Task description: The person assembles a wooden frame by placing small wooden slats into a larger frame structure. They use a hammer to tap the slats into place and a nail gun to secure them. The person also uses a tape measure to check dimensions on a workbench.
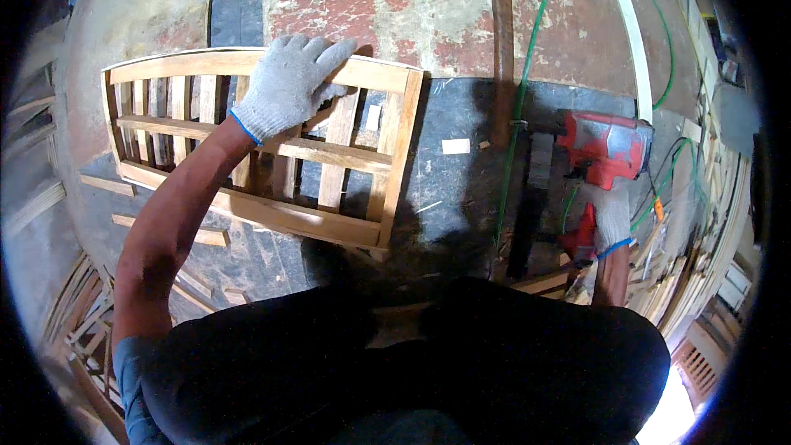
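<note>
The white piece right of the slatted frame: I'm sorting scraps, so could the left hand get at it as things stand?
Probably yes: the white piece lies uncovered on the dark surface beside the slatted frame, though the left hand would have to leave the frame's top rail.

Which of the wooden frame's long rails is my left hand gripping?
The far rail, farthest from your body: your left hand grips it, not the middle rail or near rail.

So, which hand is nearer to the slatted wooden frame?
Left. The left hand lies on the slatted wooden frame, at its far rail; the right hand is away to the right, holding a red tool.
</note>
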`<state>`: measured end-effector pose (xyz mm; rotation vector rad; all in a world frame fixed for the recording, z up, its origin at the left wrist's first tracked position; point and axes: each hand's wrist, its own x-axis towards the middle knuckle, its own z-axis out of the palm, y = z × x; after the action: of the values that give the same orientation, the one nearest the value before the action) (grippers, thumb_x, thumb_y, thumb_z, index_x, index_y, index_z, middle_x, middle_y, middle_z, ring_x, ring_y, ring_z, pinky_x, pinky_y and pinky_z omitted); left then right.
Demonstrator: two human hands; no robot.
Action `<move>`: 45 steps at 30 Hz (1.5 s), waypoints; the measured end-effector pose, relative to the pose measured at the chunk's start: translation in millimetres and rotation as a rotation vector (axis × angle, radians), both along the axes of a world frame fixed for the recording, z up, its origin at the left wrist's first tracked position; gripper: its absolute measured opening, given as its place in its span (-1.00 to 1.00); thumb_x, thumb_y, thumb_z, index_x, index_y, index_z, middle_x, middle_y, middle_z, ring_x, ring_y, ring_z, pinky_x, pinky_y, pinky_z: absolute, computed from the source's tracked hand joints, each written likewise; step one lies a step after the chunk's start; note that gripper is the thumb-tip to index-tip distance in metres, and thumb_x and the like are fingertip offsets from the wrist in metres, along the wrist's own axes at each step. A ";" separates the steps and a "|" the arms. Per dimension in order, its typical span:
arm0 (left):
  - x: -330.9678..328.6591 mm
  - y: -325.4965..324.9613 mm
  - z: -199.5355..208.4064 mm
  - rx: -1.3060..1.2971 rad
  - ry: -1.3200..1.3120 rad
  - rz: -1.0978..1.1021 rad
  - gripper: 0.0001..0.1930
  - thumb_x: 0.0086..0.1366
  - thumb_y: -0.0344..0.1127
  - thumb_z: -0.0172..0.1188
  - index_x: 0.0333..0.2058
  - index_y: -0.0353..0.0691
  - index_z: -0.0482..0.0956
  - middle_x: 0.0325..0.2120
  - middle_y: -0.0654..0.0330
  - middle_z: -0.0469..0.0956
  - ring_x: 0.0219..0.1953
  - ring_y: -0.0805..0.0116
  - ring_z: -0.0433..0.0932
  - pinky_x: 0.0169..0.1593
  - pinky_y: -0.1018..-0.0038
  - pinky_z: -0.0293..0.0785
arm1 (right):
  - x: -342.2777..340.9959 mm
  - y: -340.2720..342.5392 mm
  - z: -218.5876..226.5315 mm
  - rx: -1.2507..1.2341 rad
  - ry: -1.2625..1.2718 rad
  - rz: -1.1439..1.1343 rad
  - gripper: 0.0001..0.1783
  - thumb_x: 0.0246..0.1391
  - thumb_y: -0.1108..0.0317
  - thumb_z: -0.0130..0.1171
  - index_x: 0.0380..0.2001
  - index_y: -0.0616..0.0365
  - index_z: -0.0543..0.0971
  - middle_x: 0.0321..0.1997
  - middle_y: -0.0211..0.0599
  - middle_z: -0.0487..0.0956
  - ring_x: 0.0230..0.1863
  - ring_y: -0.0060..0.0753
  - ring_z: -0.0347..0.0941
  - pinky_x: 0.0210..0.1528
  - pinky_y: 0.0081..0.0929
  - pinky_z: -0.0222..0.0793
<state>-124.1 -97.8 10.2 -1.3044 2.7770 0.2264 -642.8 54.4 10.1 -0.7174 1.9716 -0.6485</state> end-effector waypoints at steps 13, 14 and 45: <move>-3.9 0.2 -8.2 -0.050 0.018 -0.003 -0.30 0.23 -0.14 0.35 0.33 -0.11 0.36 -0.01 0.07 0.57 0.03 -0.02 0.51 0.12 0.10 0.40 | 108.7 0.8 -19.2 0.145 -1.358 -0.163 -0.69 0.26 0.09 0.14 -0.47 -0.02 0.38 -0.61 -0.47 0.31 -0.59 -0.37 0.29 -0.46 -0.30 0.28; -4.0 0.5 -9.7 -0.056 0.006 0.000 -0.29 0.22 -0.15 0.36 0.33 -0.11 0.36 -0.01 0.07 0.57 0.03 -0.01 0.51 0.13 0.11 0.39 | 109.8 1.8 -22.7 0.134 -1.391 -0.154 -0.70 0.27 0.09 0.13 -0.46 -0.02 0.38 -0.61 -0.47 0.30 -0.60 -0.38 0.28 -0.47 -0.30 0.27; -2.7 1.0 -10.4 -0.082 -0.058 0.019 -0.32 0.18 -0.26 0.35 0.30 -0.10 0.39 -0.03 0.05 0.57 0.03 -0.02 0.52 0.17 0.10 0.39 | 117.7 -8.9 -41.9 0.112 -1.468 -0.082 -0.79 0.23 0.12 0.11 -0.23 -0.02 0.48 -0.64 -0.59 0.24 -0.67 -0.52 0.18 -0.53 -0.38 0.16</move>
<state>-126.8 -96.8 -0.2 -1.3330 2.7532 0.0755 -525.1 45.5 -31.8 0.0287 0.6490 -0.7622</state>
